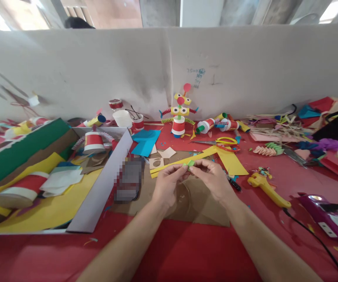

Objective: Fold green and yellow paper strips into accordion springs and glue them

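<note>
Pinched between the fingertips of both hands is a small piece of green paper (190, 163), held above a brown cardboard sheet (207, 207). My left hand (168, 184) grips its left side, thumb against forefinger. On the other side my right hand (211, 178) is closed the same way. Just behind the fingers lie a yellow paper strip (175, 163) and a wider yellow paper piece (233, 162). Scissors with yellow and red handles (226, 143) rest beyond them. A paper-cup robot figure (178, 126) with folded-paper arms stands further back.
At left is an open box (104, 196) with cups and paper inside. A phone-like dark object (129, 180) lies beside it. To the right are a yellow glue gun (267, 190) with a black cord and a purple power device (327, 219). A pale wall (98, 70) closes off the back.
</note>
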`<state>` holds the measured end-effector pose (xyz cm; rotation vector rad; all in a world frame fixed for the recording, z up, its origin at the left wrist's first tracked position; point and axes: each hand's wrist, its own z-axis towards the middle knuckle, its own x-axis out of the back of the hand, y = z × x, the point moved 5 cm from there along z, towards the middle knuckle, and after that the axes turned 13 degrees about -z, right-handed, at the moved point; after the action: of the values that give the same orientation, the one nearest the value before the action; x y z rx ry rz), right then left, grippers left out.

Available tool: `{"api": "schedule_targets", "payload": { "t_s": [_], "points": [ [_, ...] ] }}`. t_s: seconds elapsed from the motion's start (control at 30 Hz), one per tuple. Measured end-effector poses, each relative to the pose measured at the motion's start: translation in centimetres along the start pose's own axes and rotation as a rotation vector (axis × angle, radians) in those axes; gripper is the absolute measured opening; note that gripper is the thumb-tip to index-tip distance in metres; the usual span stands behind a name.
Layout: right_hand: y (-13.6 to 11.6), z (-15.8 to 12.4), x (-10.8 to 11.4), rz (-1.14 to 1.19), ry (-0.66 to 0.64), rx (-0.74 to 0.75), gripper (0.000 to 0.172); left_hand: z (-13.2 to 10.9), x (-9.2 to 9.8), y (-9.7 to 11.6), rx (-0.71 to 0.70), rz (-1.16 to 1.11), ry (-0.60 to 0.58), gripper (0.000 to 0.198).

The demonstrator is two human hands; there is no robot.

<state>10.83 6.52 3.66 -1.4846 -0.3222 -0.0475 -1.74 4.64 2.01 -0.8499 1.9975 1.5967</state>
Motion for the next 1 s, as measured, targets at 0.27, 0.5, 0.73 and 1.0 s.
{"api": "schedule_targets", "payload": {
  "t_s": [0.27,0.5,0.73,1.0],
  "points": [
    [0.6,0.2,0.0,0.133,0.027,-0.067,0.016,0.2,0.2,-1.2,0.115,-0.167,0.046,0.01],
    [0.6,0.4,0.2,0.273,-0.046,-0.173,0.016,0.5,0.5,-2.2,0.398,-0.302,0.026,0.006],
    [0.7,0.3,0.0,0.283,-0.075,-0.186,0.013,0.6,0.8,-2.0,0.356,-0.205,0.009,0.003],
    [0.7,0.1,0.0,0.209,0.01,-0.17,0.017,0.5,0.4,-1.3,0.172,-0.04,-0.026,0.014]
  ]
}}
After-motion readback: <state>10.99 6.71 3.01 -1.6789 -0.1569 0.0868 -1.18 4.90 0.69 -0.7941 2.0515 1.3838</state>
